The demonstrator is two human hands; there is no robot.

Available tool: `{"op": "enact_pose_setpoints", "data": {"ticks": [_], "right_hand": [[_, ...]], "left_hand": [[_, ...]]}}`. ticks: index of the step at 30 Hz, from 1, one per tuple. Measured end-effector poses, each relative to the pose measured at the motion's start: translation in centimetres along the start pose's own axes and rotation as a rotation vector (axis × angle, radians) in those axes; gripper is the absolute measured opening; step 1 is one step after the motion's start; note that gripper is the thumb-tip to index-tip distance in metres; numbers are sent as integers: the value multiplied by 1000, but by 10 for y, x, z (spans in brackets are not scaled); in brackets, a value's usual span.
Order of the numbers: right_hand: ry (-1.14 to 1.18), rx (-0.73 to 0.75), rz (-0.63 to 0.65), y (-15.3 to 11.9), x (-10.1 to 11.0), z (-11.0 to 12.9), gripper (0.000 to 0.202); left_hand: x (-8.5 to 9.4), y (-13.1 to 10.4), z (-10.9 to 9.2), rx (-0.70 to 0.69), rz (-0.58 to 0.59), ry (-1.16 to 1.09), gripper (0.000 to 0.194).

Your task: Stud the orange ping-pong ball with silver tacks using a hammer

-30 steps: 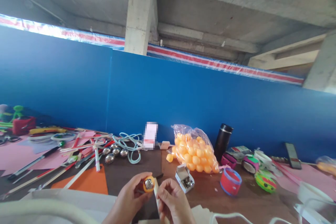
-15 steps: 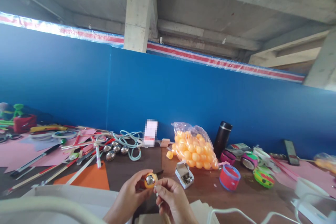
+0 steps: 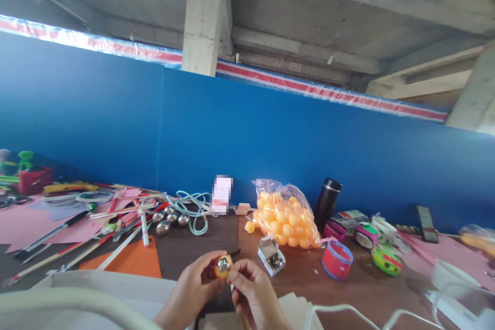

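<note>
The left hand (image 3: 189,289) was clamped on an orange ball (image 3: 218,273), thumb below and fingers above, and held it over the near part of the bench (image 3: 301,281). A shiny silver piece (image 3: 223,265) was seated in the ball's opening, which faced up and toward the camera. The right hand (image 3: 258,294) had its thumb and forefinger together at the right edge of the ball; a second earlier it had been apart from the ball, with a pale strip standing between the two. At this moment only a small pale end (image 3: 232,286) showed below the right fingertips, and whether they pressed on the ball or pinched something thin against it could not be told. The ball had shifted slightly toward the right hand. In effect, the work had passed from holding two parts side by side to close handling at the rim of the opening, with the left hand likely serving as the clamp and the right hand as the adjusting side. A slip of the left grip could have turned the ball or unseated the silver piece. Beyond the hands stood a small open box (image 3: 266,259) of metal pieces; behind it lay a clear bag of orange balls (image 3: 286,221), and a group of silver balls (image 3: 163,227) lay farther left, beside a pale blue cord (image 3: 199,197).
</note>
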State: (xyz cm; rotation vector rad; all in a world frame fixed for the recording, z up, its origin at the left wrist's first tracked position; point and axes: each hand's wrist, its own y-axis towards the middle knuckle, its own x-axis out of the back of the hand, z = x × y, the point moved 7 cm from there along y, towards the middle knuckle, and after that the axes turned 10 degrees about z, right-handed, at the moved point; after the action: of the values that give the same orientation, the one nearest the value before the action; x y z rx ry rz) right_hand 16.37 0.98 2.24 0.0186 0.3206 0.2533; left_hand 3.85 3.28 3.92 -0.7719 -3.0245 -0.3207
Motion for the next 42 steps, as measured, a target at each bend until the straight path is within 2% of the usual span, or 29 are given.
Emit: {"op": "enact_pose_setpoints", "data": {"ticks": [6, 12, 29, 42], "right_hand": [[-22, -9, -5, 4, 6, -9, 34], [2, -27, 1, 1, 4, -5, 35], [138, -21, 36, -1, -1, 0, 28], [228, -42, 63, -2, -5, -1, 28]], "left_hand": [[2, 0, 0, -31, -23, 8, 43], [2, -1, 3, -4, -7, 12, 44], [-1, -3, -11, -41, 14, 95, 36], [0, -4, -20, -64, 6, 142, 39]]}}
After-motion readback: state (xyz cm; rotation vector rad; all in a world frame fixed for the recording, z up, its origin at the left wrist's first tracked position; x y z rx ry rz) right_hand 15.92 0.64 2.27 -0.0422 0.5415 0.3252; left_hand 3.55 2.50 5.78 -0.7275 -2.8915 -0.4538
